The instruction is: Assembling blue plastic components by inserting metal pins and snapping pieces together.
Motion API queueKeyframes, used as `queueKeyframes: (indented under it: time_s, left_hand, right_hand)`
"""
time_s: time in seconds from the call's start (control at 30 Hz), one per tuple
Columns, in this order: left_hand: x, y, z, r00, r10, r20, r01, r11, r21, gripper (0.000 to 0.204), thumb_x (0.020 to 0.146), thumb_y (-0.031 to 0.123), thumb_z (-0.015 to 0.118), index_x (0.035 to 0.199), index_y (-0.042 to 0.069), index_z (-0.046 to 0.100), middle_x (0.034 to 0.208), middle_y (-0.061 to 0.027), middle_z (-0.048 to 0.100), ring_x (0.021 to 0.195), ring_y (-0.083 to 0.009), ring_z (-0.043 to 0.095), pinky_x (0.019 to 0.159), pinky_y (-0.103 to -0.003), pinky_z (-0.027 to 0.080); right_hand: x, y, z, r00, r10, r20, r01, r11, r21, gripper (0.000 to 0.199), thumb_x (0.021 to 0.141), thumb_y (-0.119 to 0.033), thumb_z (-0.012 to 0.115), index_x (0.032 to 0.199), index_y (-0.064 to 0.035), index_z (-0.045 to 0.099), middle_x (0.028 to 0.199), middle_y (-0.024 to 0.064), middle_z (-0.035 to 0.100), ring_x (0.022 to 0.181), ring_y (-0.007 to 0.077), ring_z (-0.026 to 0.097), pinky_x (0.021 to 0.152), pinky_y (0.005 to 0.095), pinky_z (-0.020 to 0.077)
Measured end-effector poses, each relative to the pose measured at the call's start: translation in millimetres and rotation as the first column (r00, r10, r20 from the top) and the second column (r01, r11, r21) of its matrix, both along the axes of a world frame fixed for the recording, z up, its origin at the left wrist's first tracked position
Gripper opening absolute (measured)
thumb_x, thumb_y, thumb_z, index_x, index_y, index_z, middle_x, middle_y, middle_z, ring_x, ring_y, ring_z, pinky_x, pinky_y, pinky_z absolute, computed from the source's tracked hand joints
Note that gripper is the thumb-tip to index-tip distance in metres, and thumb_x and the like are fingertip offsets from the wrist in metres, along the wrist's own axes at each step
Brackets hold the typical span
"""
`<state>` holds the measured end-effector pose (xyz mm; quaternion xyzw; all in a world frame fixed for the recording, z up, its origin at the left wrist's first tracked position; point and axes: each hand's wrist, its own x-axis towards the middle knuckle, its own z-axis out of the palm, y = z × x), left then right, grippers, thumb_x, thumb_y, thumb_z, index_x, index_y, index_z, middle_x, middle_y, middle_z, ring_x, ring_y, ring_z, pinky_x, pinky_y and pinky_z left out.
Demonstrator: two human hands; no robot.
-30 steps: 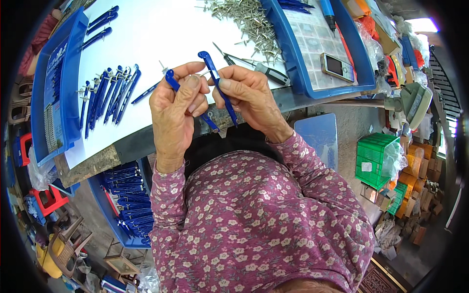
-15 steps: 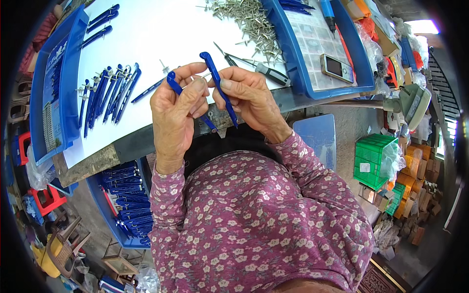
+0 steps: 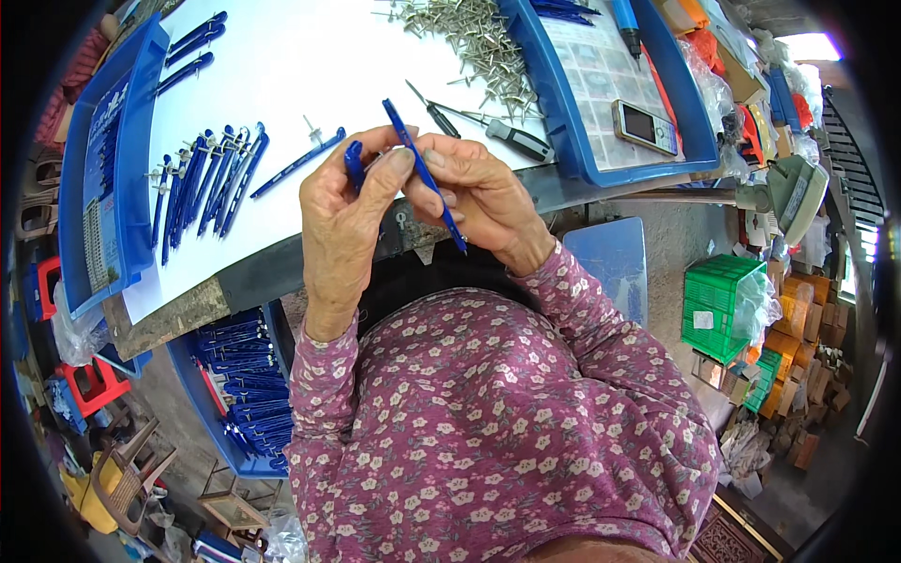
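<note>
My two hands meet just in front of my chest, at the near edge of a white-topped table (image 3: 300, 75). My right hand (image 3: 479, 192) pinches a long slim blue plastic arm (image 3: 422, 174) that slants from upper left to lower right. My left hand (image 3: 343, 211) holds a second blue plastic piece (image 3: 354, 161) whose rounded end sticks up beside my thumb. The two blue pieces nearly touch between my fingertips. A single blue arm with a metal pin (image 3: 298, 161) lies on the table just beyond my left hand.
A row of several assembled blue pieces (image 3: 202, 183) lies at the table's left beside a blue tray (image 3: 103, 169). A pile of metal pins (image 3: 469, 38), two screwdrivers (image 3: 497, 131) and a tray with a phone (image 3: 648, 127) sit to the right. A bin of blue parts (image 3: 244, 394) stands below.
Both hands stay together in front of my chest. The long blue arm in my right hand has tilted slightly; my fingers have shifted around the joint.
</note>
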<state>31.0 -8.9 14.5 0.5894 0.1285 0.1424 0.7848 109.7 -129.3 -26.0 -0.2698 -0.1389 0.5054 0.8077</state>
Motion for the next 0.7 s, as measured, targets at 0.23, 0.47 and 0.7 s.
queueKeyframes:
  time_s: [0.23, 0.47, 0.7]
  left_hand:
    - [-5.4, 3.7, -4.6, 1.000, 0.011, 0.016, -0.009, 0.990, -0.138, 0.018, 0.083, 0.013, 0.058, 0.091, -0.003, 0.060, 0.073, -0.0030, 0.058, 0.055, -0.0049, 0.051, 0.050, -0.016, 0.039]
    - [-6.9, 13.9, -12.6, 0.997, 0.072, 0.031, -0.065, 0.981, -0.180, 0.017, 0.086, 0.016, 0.054, 0.091, 0.000, 0.058, 0.074, -0.0044, 0.059, 0.052, -0.0025, 0.036, 0.046, -0.016, 0.026]
    - [-8.9, 28.4, -14.0, 0.990, 0.088, 0.112, -0.046, 0.942, -0.333, 0.019, 0.089, 0.015, 0.049, 0.095, -0.002, 0.055, 0.077, -0.0108, 0.059, 0.049, -0.0043, 0.037, 0.043, -0.016, 0.027]
  right_hand:
    - [-8.3, 3.5, 10.8, 0.998, -0.024, 0.051, 0.029, 0.996, -0.090, 0.025, 0.089, -0.015, 0.047, 0.105, 0.0033, 0.051, 0.068, 0.0066, 0.054, 0.051, 0.0047, 0.039, 0.044, 0.0164, 0.0322]
    - [-0.8, -5.5, 24.9, 0.848, -0.044, 0.528, 0.203, 0.948, -0.245, 0.021, 0.087, -0.016, 0.051, 0.089, 0.0017, 0.062, 0.071, 0.0058, 0.060, 0.050, 0.0030, 0.043, 0.043, 0.0152, 0.0344]
    - [41.3, -37.5, 13.3, 0.380, -0.011, 0.925, 0.740, 0.604, -0.296, 0.017, 0.083, -0.012, 0.051, 0.091, -0.0017, 0.063, 0.070, 0.0027, 0.060, 0.054, 0.0027, 0.045, 0.047, 0.0148, 0.0345]
